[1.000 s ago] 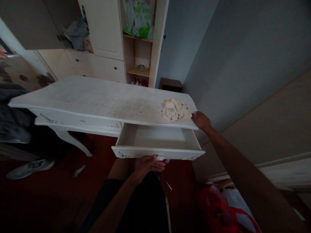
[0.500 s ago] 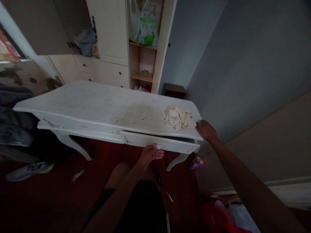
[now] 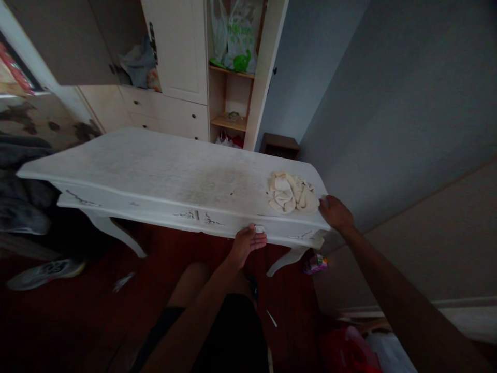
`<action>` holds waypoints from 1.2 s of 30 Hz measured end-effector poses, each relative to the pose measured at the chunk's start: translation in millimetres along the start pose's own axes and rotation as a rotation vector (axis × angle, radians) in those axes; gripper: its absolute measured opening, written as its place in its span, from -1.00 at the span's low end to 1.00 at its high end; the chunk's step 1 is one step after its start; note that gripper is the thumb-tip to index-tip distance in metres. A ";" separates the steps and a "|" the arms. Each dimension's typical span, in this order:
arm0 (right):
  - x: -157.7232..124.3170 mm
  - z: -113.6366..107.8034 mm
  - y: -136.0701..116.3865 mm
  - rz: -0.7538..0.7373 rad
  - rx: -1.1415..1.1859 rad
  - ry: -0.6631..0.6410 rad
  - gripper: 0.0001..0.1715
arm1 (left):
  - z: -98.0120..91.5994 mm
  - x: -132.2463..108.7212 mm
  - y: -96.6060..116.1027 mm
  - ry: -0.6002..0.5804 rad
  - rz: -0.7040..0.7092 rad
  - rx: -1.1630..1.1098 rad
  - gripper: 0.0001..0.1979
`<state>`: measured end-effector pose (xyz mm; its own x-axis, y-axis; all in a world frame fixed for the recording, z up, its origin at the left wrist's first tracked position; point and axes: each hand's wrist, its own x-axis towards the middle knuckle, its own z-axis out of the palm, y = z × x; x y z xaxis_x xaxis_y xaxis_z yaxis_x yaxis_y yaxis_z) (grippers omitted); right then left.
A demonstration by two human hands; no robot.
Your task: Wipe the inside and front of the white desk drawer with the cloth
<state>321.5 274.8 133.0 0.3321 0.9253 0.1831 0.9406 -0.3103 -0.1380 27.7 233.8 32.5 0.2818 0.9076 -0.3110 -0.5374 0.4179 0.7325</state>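
Observation:
A white table with a worn top stands in front of me. Its drawer sits pushed in, flush with the front. My left hand is at the drawer's small knob, fingers curled round it from below. My right hand rests on the table's right corner, fingers bent over the edge. A crumpled cream cloth lies on the top just left of that hand.
A cream wardrobe with open shelves and plastic bags stands behind the table. A small brown stool is by the blue wall. A shoe lies on the red floor at left; a small packet lies under the table's right end.
The drawer, open a second ago, has been pushed fully shut by my left hand. My right hand stayed on the table corner.

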 end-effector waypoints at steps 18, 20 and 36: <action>-1.6 -1.1 -0.6 0.036 0.041 0.016 -0.40 | -5.2 -33.7 6.7 0.043 -0.068 0.069 -0.77; -2.0 -1.1 -0.8 0.043 0.040 0.013 -0.40 | -9.1 -54.6 13.4 0.014 -0.054 0.091 -0.75; 0.7 1.7 2.1 0.032 0.041 -0.001 -0.36 | -35.0 -93.2 180.1 0.182 0.659 0.572 -0.68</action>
<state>323.5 275.1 131.2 0.3618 0.9152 0.1775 0.9258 -0.3304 -0.1836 -123.3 225.9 172.2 -0.1011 0.9692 0.2244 -0.0529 -0.2305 0.9716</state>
